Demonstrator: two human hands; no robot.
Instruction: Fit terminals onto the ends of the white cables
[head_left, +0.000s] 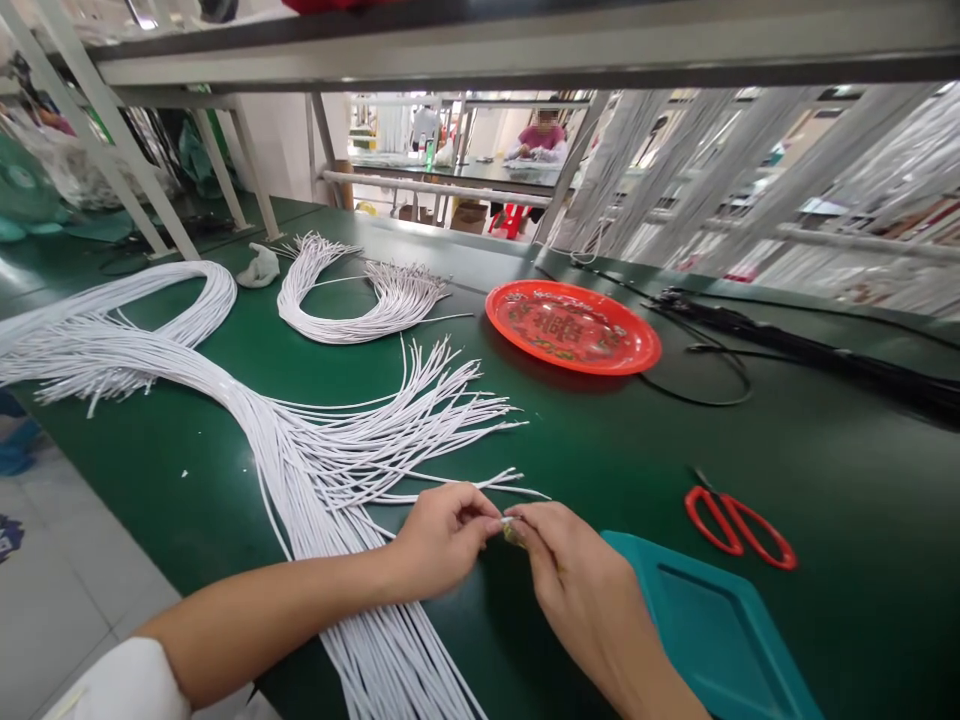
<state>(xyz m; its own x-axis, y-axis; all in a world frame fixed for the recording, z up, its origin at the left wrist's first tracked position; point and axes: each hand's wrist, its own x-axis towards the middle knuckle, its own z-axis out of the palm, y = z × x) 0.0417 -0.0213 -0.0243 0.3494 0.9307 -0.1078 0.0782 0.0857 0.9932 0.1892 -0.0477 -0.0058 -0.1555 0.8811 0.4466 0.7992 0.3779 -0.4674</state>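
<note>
My left hand (450, 530) is closed in a pinch of thumb and fingertips, on what looks like the end of a white wire. Facing it, my right hand (581, 575) is closed too, its fingers around something small and yellowish, mostly hidden. A short white tip (507, 521) shows between the two hands. Under my left forearm runs a thick bundle of white wires (292, 470), whose loose ends fan out on the green table (585, 450) just beyond my left hand. A teal tray (712, 610) lies beside my right hand.
Red-handled scissors (739, 525) lie at the right. Farther back are a red patterned plate (574, 328), a curved bunch of white wires (352, 320) and black cables (817, 350). A shelf beam (525, 55) crosses above. A person (541, 140) sits at another table beyond.
</note>
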